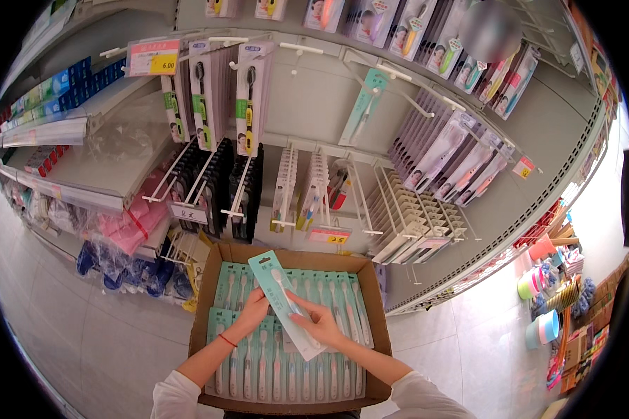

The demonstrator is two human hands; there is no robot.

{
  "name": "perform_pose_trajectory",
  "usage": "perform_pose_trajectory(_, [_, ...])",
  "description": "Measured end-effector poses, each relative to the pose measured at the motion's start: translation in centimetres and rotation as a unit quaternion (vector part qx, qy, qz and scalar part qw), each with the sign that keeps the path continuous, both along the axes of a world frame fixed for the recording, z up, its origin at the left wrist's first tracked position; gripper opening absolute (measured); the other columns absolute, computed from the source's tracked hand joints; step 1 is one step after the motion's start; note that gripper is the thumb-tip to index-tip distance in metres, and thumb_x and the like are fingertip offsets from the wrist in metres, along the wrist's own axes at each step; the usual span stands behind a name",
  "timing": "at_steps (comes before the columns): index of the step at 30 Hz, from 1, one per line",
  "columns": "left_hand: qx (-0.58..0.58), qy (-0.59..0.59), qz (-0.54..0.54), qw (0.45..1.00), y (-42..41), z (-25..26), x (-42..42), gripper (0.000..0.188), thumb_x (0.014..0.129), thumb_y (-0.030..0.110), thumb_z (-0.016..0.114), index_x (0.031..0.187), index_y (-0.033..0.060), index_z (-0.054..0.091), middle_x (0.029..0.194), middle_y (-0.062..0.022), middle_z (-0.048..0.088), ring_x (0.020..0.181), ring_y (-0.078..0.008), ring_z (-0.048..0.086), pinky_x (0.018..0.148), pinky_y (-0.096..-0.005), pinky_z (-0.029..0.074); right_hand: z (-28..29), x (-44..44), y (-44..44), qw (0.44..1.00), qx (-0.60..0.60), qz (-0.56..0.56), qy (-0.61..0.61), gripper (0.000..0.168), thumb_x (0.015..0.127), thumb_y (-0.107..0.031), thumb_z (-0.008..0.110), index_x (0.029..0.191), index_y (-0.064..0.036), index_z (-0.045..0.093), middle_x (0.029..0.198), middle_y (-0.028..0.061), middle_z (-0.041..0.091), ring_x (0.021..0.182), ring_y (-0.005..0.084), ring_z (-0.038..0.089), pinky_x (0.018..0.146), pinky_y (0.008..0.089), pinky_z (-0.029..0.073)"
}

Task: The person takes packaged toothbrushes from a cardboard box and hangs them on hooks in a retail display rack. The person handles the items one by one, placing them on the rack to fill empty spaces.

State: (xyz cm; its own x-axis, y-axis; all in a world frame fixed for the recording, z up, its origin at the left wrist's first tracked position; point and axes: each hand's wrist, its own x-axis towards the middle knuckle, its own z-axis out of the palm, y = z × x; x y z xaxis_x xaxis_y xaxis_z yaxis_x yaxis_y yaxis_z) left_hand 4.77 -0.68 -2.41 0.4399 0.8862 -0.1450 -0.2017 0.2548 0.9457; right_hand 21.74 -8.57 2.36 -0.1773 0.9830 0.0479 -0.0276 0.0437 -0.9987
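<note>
A packaged toothbrush (279, 293) on a mint-green card is held tilted above an open cardboard box (199, 335). My left hand (256, 310) grips the card's left edge. From the other side my right hand (314, 319) holds the pack, its thumb and fingers across the clear front. Beneath them, the box holds two rows of similar packaged toothbrushes (262, 361), laid side by side. Higher up, one more mint-green toothbrush pack (365, 107) hangs by itself on a wall hook.
Metal hooks (301, 48) stick out from the shelf panel. Black-handled toothbrush packs (249, 99) hang left, and lilac packs (440, 152) hang right. A price tag (329, 235) fronts the lower hooks. Bagged pink goods (131, 225) lie on the left shelf. Plastic buckets (542, 330) stand at right.
</note>
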Motion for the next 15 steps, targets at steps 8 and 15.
perform_pose_trajectory(8, [0.064, -0.086, -0.170, 0.980, 0.1, 1.0, -0.1, 0.026, 0.095, 0.022, 0.047, 0.109, 0.0030, 0.057, 0.102, -0.0094, 0.061, 0.085, -0.0161, 0.059, 0.078, -0.0303, 0.049, 0.1, -0.9, -1.5, 0.989, -0.021, 0.133, -0.064, 0.050, 0.088, -0.005, 0.058, 0.135, -0.007, 0.044, 0.132, 0.0085, 0.051, 0.101, 0.0086, 0.053, 0.087, 0.0239, 0.043])
perform_pose_trajectory(15, [0.092, 0.044, -0.037, 0.994, -0.1, -1.7, 0.8, 0.014, 0.075, -0.010, 0.051, 0.070, 0.0008, 0.058, 0.075, -0.0069, 0.063, 0.077, -0.0141, 0.059, 0.066, -0.0256, 0.045, 8.4, 2.3, 0.6, 0.936, 0.280, -0.094, -0.194, 0.053, 0.080, -0.003, 0.066, 0.130, -0.001, 0.050, 0.128, 0.0135, 0.054, 0.111, 0.0159, 0.055, 0.093, 0.0275, 0.043])
